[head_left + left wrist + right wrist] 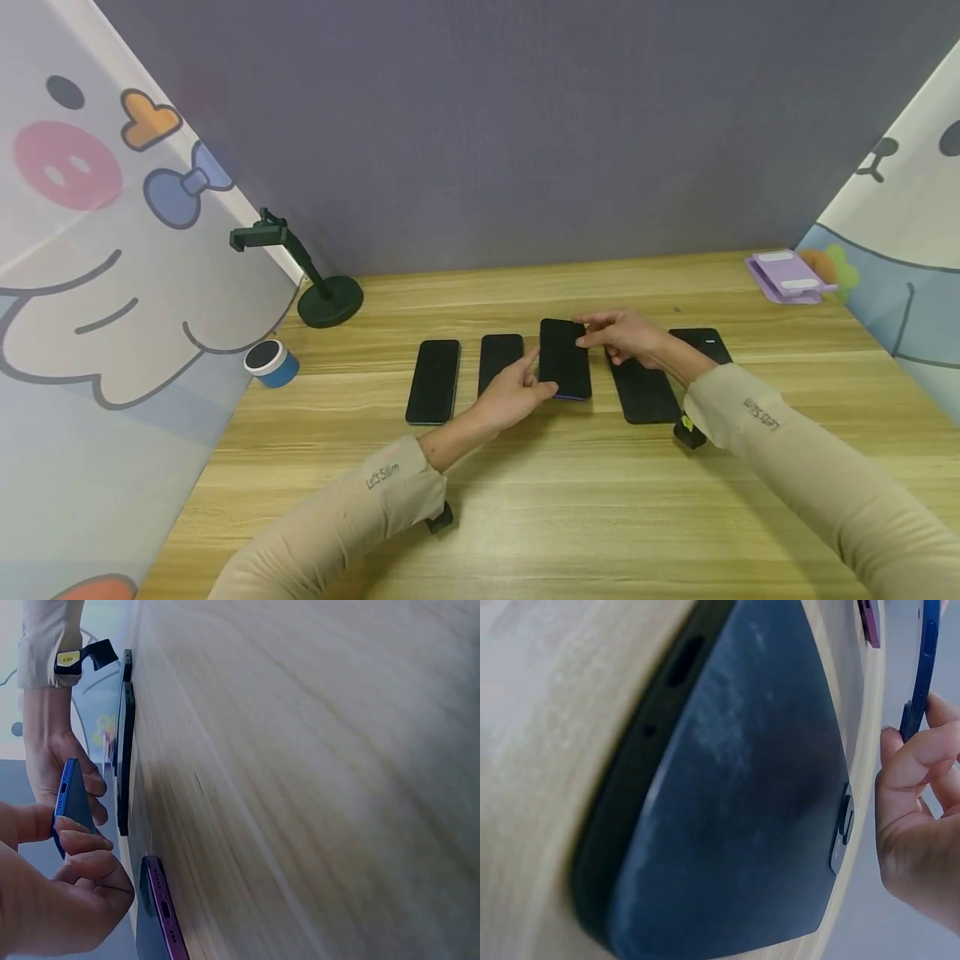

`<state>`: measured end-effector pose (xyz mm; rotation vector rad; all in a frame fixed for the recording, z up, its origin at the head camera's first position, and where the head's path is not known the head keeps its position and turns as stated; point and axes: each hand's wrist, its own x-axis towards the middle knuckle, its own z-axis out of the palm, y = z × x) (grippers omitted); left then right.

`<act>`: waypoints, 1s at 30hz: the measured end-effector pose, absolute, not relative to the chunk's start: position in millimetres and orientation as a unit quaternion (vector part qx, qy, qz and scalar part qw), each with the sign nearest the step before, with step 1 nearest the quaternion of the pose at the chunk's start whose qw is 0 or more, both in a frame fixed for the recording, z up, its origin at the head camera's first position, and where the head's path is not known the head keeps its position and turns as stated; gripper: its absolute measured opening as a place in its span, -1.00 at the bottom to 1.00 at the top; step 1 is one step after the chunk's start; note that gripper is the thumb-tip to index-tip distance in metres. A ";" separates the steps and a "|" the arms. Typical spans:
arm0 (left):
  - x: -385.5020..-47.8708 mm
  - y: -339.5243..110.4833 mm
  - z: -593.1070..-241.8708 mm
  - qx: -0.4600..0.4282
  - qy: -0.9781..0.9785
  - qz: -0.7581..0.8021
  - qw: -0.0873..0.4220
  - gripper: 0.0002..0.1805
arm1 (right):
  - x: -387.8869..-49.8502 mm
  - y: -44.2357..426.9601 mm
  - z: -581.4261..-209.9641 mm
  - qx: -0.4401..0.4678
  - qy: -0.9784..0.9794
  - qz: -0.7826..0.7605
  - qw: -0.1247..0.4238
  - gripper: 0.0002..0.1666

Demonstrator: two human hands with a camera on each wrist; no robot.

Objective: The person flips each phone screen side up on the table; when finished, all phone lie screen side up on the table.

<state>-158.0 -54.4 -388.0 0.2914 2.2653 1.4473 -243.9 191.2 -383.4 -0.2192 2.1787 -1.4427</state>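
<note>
At the table's [525, 508] left edge sits a blue tub [281, 369], with a dark green stand [331, 302] near the back left corner. Next, a black phone [433, 382] and a second dark phone [499, 357] lie flat. Your left hand [510, 396] pinches the lower left corner of a blue-edged phone [564, 358], raised off the table, its dark face toward you. Your right hand [621, 333] pinches its right edge near the top. Beside and below that hand lies a large dark phone [647, 393]; another phone [707, 340] shows past your right wrist. A purple stand [789, 277] sits by the back right corner.
</note>
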 end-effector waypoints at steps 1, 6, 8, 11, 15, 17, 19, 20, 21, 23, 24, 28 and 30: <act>-158.2 -54.1 -388.5 0.100 0.819 0.520 0.222 -0.15 | -243.6 190.4 -383.7 -0.080 0.805 -0.527 0.259 -0.28; -160.0 -51.2 -389.9 0.081 0.822 0.511 0.238 -0.15 | -242.0 185.1 -383.0 -0.069 0.814 -0.511 0.269 -0.27; -160.5 -49.8 -390.4 0.076 0.822 0.510 0.242 -0.15 | -241.9 183.9 -382.5 -0.066 0.816 -0.505 0.274 -0.26; -161.1 -48.0 -391.7 0.072 0.819 0.512 0.251 -0.15 | -242.3 182.6 -382.1 -0.065 0.819 -0.496 0.281 -0.26; -160.3 -46.1 -392.1 0.071 0.819 0.508 0.258 -0.16 | -244.1 180.9 -382.4 -0.061 0.826 -0.482 0.286 -0.27; -159.6 -45.3 -391.7 0.072 0.823 0.501 0.257 -0.16 | -245.4 180.1 -382.5 -0.060 0.829 -0.476 0.288 -0.27; -159.4 -44.6 -391.5 0.070 0.826 0.497 0.256 -0.16 | -247.0 179.6 -382.7 -0.059 0.831 -0.471 0.290 -0.28; -159.3 -44.3 -391.1 0.069 0.827 0.496 0.256 -0.16 | -247.8 179.3 -382.7 -0.060 0.832 -0.468 0.291 -0.28; -159.3 -44.0 -390.8 0.067 0.828 0.495 0.256 -0.16 | -248.6 179.0 -382.8 -0.061 0.834 -0.464 0.292 -0.28; -159.4 -43.8 -390.1 0.067 0.829 0.494 0.255 -0.16 | -249.9 178.7 -382.8 -0.062 0.838 -0.456 0.293 -0.29; -159.6 -43.6 -389.7 0.068 0.829 0.493 0.255 -0.16 | -250.3 178.5 -382.6 -0.062 0.840 -0.453 0.294 -0.30; -159.7 -43.4 -387.9 0.075 0.834 0.484 0.254 -0.14 | -250.3 178.3 -381.8 -0.066 0.845 -0.443 0.294 -0.31; -160.3 -43.0 -387.6 0.078 0.839 0.475 0.253 -0.13 | -249.9 178.6 -381.1 -0.071 0.846 -0.439 0.294 -0.31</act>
